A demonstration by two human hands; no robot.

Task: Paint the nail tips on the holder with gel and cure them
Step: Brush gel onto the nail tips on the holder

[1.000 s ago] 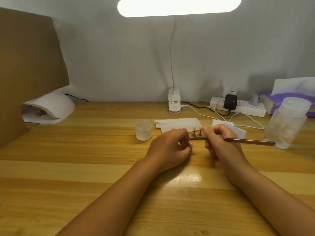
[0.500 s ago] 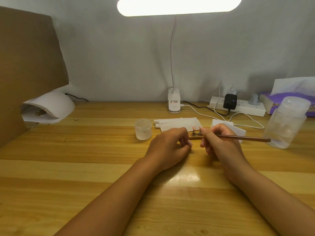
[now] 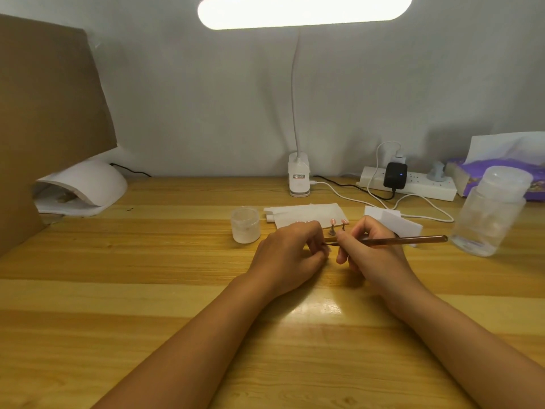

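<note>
Yellow wooden counter (image 3: 147, 290), grey wall (image 3: 206, 113), white bar lamp (image 3: 303, 10), right fingers (image 3: 351, 235) pinching thin brown brush (image 3: 413, 240), left fingers (image 3: 312, 231) curled, hold unclear

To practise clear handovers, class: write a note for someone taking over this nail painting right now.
Left hand: fingers curled, apparently pinching the holder at its end.
Right hand: grips the brush, tip at the left fingers.
Two nail tips stand upright behind the hands; jar left of them; curing lamp far left.
Done: cannot tell how many are coated.
Left: finish painting, cure.
</note>
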